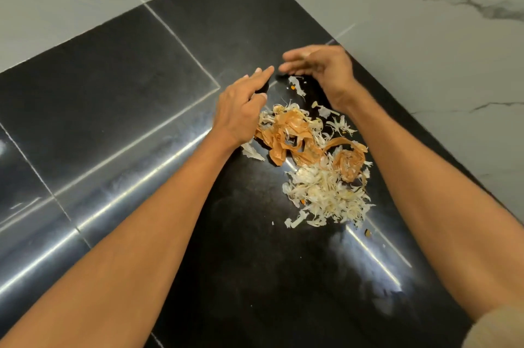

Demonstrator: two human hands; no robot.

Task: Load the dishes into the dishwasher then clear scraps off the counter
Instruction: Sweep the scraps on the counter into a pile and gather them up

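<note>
Head view: I judge I'm on the scrap-clearing step. Both my left hand [241, 103] and right hand [317, 69] are released, cupped beyond the pale papery peelings and orange plastic strip [312, 160] on the glossy black tabletop [127, 92]. Next I should rake them together.

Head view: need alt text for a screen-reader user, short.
Two bare hands, left hand and right hand, reach with open fingers over the far end of a scrap pile on a glossy black counter. The pile is pale papery peelings mixed with orange-brown strips. White marble-look wall tiles meet the counter behind.
</note>
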